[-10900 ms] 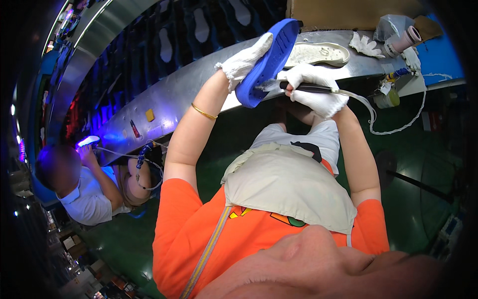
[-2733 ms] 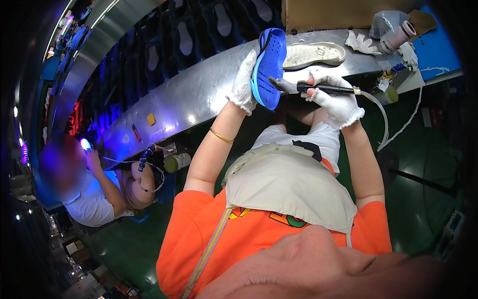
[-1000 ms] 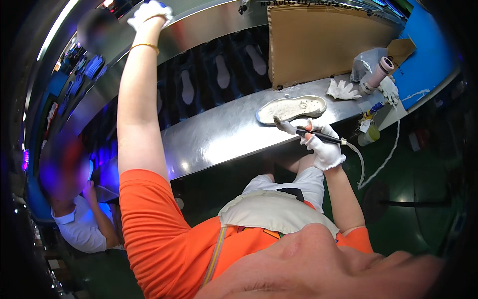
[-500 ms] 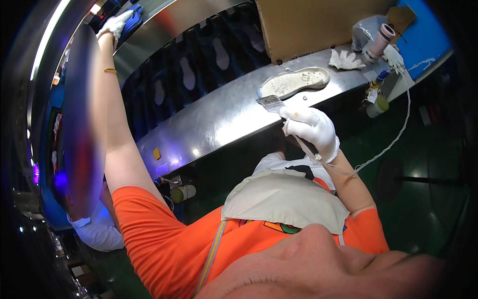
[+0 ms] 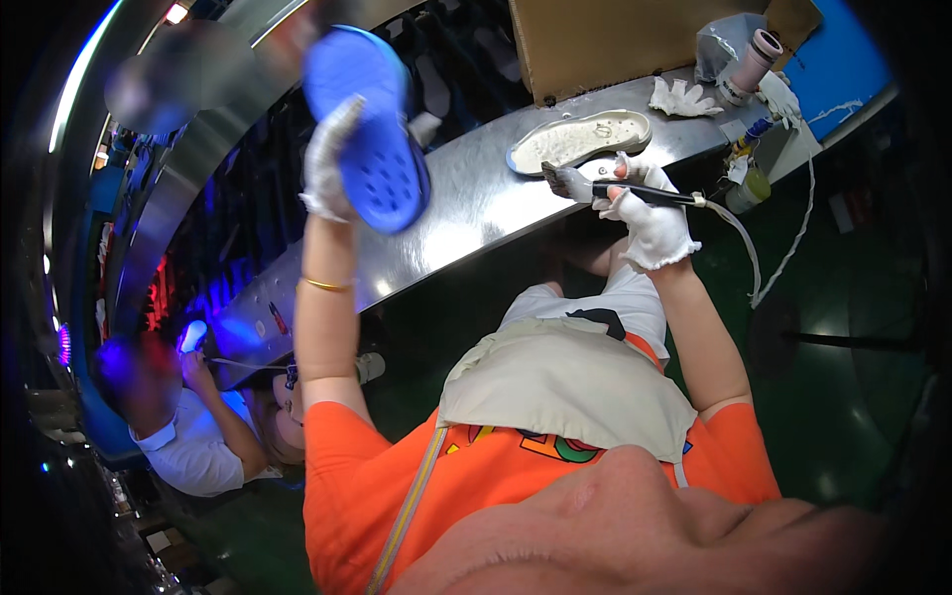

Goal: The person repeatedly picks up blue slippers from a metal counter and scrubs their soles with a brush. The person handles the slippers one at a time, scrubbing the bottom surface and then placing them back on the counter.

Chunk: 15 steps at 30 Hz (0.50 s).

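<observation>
My left hand (image 5: 327, 164), in a white fingertip-less or knit glove, is raised at the left over the bench, gripping a blue shoe sole (image 5: 387, 164) by its side. Round holes dot the lower end of this sole. My right hand (image 5: 650, 226), also gloved with some fingertips bare, holds a black-handled brush (image 5: 659, 192) with grey, whitened bristles pointing left. A pale tube (image 5: 739, 226) trails from the handle's end. Just beyond the brush, a white-coated sole (image 5: 575, 142) with a bluish edge lies on the metal bench (image 5: 466, 203).
Behind the bench, dark racks hold sole-shaped pieces (image 5: 433, 84). A cardboard sheet (image 5: 635, 45) stands at the back. To the right are a loose white glove (image 5: 684, 97), a pinkish cylinder (image 5: 756, 64) and a plastic bag (image 5: 729, 45). A co-worker (image 5: 193, 446) at left holds a lit object.
My left hand has come back from the far left, bringing the blue sole over the bench. In my right hand the brush has turned, so its black handle now shows. The co-worker's arm has risen into view.
</observation>
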Each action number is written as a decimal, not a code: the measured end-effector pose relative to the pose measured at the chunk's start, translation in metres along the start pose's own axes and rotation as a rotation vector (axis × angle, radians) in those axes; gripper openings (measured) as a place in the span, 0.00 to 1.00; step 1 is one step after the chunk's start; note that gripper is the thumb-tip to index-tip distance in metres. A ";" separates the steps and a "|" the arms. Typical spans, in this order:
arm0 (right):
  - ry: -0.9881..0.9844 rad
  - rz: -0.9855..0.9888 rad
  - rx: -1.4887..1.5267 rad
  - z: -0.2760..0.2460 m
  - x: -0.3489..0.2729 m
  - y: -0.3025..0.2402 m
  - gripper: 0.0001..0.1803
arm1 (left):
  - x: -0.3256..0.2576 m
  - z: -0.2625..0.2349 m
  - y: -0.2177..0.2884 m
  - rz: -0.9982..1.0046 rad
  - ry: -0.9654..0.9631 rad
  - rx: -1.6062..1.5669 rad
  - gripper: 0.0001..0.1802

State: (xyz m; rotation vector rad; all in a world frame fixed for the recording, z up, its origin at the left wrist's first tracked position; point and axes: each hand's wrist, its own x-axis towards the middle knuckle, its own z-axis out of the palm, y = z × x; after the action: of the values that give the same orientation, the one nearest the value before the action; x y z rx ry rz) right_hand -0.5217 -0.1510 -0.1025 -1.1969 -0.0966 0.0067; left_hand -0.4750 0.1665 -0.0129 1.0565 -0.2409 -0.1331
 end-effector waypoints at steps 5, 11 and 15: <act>-0.045 -0.042 -0.025 0.006 0.006 0.007 0.11 | -0.035 0.029 -0.113 -0.196 -0.071 -0.478 0.42; -0.088 -0.218 -0.299 0.018 0.008 0.012 0.10 | -0.042 0.059 -0.147 -0.298 -0.070 -0.859 0.42; -0.217 -0.485 -0.435 0.033 0.006 0.008 0.08 | -0.037 0.050 -0.164 -0.284 0.002 -0.711 0.44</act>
State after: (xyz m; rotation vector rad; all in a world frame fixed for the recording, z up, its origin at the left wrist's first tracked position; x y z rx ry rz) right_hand -0.5178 -0.1172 -0.0980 -1.5772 -0.6020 -0.3245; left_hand -0.5223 0.0523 -0.1372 0.3760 -0.0278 -0.4392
